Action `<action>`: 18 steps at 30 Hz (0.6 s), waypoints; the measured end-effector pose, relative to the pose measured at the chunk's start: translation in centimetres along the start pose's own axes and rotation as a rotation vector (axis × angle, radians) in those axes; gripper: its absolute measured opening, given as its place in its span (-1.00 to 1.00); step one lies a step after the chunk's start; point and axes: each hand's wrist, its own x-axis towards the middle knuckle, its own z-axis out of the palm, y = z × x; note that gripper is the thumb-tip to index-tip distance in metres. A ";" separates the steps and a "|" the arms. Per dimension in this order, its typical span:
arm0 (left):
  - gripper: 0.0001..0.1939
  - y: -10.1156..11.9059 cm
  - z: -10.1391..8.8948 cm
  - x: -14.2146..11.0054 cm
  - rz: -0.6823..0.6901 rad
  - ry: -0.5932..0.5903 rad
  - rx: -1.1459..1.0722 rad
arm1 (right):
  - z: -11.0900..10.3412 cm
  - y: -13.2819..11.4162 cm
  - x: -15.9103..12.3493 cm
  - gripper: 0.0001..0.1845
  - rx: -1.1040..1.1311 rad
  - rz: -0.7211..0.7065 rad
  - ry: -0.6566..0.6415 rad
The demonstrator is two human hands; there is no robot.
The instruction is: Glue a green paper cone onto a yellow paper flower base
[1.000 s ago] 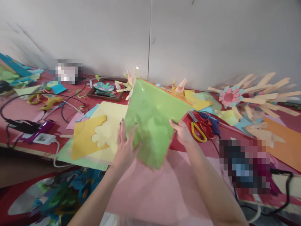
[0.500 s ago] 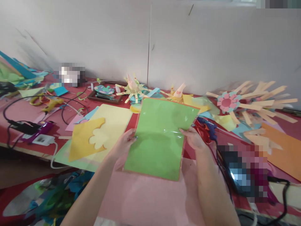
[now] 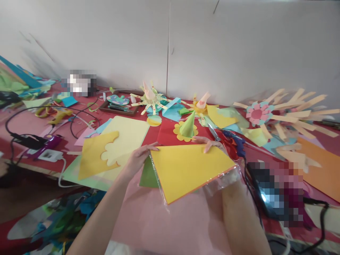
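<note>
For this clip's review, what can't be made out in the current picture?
All in the head view:
- Most of the green sheet: hidden behind the yellow sheet.
- Part of the right hand: behind the yellow sheet.
- The object by the wall, far left: pixelated.
- Scraps at the left edge: cut off by the frame.

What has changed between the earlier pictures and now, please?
The yellow sheet now faces up, with a green sheet, uppermost before, showing beneath. The left hand and right hand have shifted from its sides to its top edge, now lower, revealing the green cone. The yellow glue gun stayed put.
</note>
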 end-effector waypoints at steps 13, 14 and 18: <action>-0.60 0.6 -0.7 -2.0 0.044 -0.267 0.402 | 0.9 -0.3 -1.2 -0.46 0.035 -0.151 0.052; -0.55 0.5 -0.5 -2.2 0.075 -0.277 0.407 | 0.9 -0.1 -1.2 -0.50 0.004 -0.162 0.054; -0.49 0.3 0.2 -2.3 0.080 -0.314 0.273 | 0.2 0.5 -0.8 -0.67 -0.217 -0.244 0.037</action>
